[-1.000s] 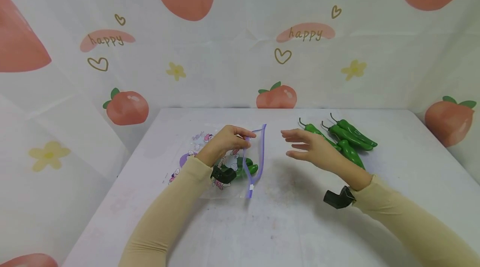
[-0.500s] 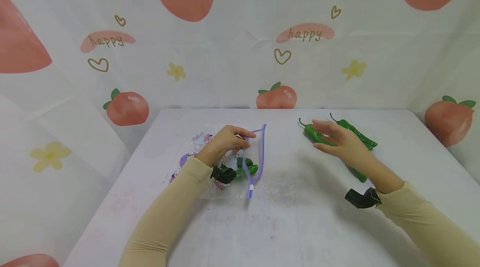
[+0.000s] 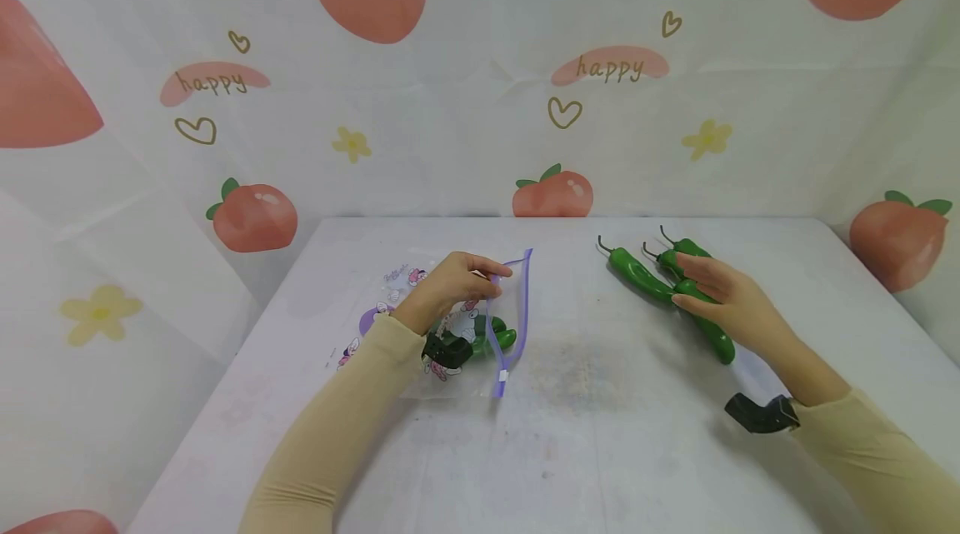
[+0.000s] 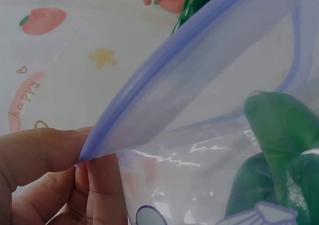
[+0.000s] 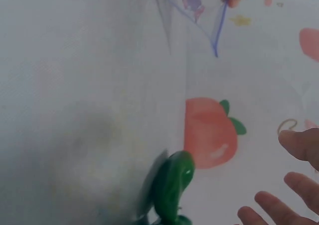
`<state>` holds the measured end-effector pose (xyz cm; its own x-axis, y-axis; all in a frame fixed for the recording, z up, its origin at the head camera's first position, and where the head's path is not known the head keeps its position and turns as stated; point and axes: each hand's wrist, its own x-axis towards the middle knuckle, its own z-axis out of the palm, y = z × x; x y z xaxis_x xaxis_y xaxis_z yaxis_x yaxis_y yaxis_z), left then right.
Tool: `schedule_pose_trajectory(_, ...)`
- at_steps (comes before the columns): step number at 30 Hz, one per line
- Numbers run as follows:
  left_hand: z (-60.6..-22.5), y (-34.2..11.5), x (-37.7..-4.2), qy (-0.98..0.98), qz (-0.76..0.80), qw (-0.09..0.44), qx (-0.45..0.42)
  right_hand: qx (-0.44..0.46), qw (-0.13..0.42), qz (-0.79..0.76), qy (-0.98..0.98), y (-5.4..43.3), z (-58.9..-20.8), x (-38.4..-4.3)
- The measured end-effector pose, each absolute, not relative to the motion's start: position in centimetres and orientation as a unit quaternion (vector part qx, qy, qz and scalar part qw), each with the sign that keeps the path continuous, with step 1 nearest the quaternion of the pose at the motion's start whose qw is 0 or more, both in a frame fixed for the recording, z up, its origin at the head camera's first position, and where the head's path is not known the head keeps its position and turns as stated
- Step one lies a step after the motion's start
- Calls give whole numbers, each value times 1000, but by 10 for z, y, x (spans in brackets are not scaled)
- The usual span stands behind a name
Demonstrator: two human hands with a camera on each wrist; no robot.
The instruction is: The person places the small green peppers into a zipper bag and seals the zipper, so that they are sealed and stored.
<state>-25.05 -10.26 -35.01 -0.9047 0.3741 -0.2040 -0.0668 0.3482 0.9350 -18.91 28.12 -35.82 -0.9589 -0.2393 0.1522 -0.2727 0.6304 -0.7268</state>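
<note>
My left hand [image 3: 450,288] pinches the edge of a clear zip bag with a purple rim [image 3: 526,292] at mid-table. The bag lies on its side with its mouth parted towards the right; green peppers [image 4: 279,120] show inside it in the left wrist view. Over on the right, my right hand [image 3: 731,309] hovers at a cluster of long green peppers, fingers spread and nothing held. It partly covers a rear pepper [image 3: 688,247] and a middle pepper [image 3: 667,262]. A left pepper [image 3: 637,274] and a front pepper [image 3: 716,341] show more fully.
The white tabletop [image 3: 570,451] ends at a backdrop cloth [image 3: 450,142] printed with peaches, hearts and flowers. A white slider [image 3: 503,375] sits near the bag rim's front end. Black wrist mounts [image 3: 761,415] hang by both sleeves.
My right hand has moved rightwards from beside the bag, past the left pepper, to the peppers farther right. The left hand and the bag have stayed in place.
</note>
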Motion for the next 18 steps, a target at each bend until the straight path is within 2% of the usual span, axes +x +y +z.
schedule_pose_trajectory(10,-349,-102,-249,794,568,198,87,72,-23,381,-922,299,-371,-183)
schedule_pose_trajectory(18,-350,-103,-250,795,567,199,88,47,-30,366,-929,307,-379,-181)
